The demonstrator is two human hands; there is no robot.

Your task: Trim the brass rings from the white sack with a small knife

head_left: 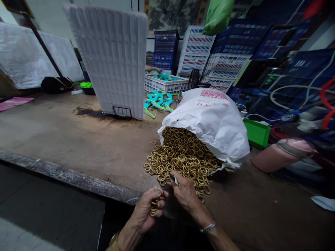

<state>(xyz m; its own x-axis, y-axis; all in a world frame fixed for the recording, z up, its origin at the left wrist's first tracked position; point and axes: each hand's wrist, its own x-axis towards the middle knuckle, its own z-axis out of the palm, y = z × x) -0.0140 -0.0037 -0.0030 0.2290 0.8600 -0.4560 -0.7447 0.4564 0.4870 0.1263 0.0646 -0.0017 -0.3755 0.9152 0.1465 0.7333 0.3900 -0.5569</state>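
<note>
A heap of brass-coloured rings point(180, 153) spills onto the worktable from a white sack point(211, 122) lying on its side. My left hand point(146, 212) is closed around a small stack of these rings at the near table edge. My right hand point(187, 193) rests at the front of the heap, its fingers curled and pinching something small and dark with a pale end that I cannot make out. A metal bracelet sits on that wrist.
A tall white padded panel point(110, 55) stands on the brown worktable point(78, 139). Turquoise plastic parts point(158, 99) and a white crate point(164, 83) lie behind. Blue and white crates point(209, 45) are stacked at the back. A green tray point(258, 132) and a pink container point(277, 155) sit right.
</note>
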